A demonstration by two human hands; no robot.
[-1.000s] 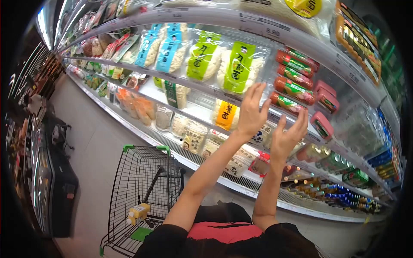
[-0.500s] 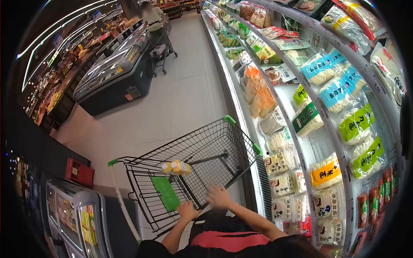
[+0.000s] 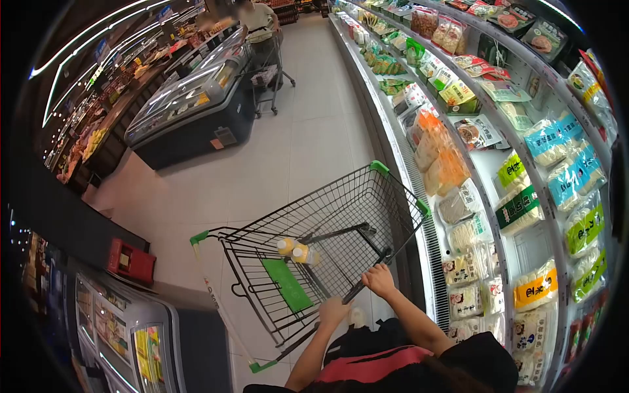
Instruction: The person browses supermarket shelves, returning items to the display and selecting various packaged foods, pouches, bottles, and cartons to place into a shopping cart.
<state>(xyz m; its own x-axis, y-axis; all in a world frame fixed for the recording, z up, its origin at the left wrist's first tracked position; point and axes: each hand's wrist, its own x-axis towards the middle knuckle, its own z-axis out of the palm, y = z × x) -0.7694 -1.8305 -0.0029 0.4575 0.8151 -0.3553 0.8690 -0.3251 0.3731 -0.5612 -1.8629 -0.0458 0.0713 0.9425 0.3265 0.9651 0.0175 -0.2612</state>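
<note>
The shopping cart (image 3: 341,216) stands before you on the floor (image 3: 314,144), with bottles (image 3: 304,254) in it. Shelves (image 3: 391,131) with noodle packs (image 3: 521,208) on them run along your right. Ahead to your left lies a chest freezer (image 3: 229,124); a person (image 3: 257,23) and another cart (image 3: 266,78) are beside its far end.

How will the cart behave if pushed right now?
The cart is probably light for its size: open wire, two bottles visible inside. It looks stiff. Left hand and right hand grip its side rim, not the handle, so it may swivel.
</note>
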